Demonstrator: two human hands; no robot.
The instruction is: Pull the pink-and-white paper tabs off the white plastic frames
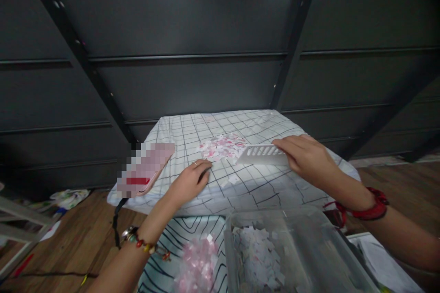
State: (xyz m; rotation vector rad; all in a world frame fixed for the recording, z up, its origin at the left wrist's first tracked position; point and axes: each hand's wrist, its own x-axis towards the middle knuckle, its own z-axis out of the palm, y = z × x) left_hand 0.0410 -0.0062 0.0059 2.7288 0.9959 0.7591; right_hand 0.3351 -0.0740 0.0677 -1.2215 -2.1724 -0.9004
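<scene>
My right hand [307,160] has its fingers closed over the edge of a white slotted plastic basket [263,152], which stands tilted on the checked tablecloth. The basket's left end reaches the heap of small white and pink paper slips [223,147]. Just in front of that heap rests my left hand [190,183], fingers curled. A short dark strip shows by its thumb, too small to identify. A few loose white slips [232,179] lie between the hands.
A phone [154,169] lies at the table's left, partly pixelated. Below the near edge are a clear plastic bin [319,242] holding white slips [257,256], and a striped tray [158,270] with pink wrapped pieces [197,265]. Dark panels [192,82] stand behind the table.
</scene>
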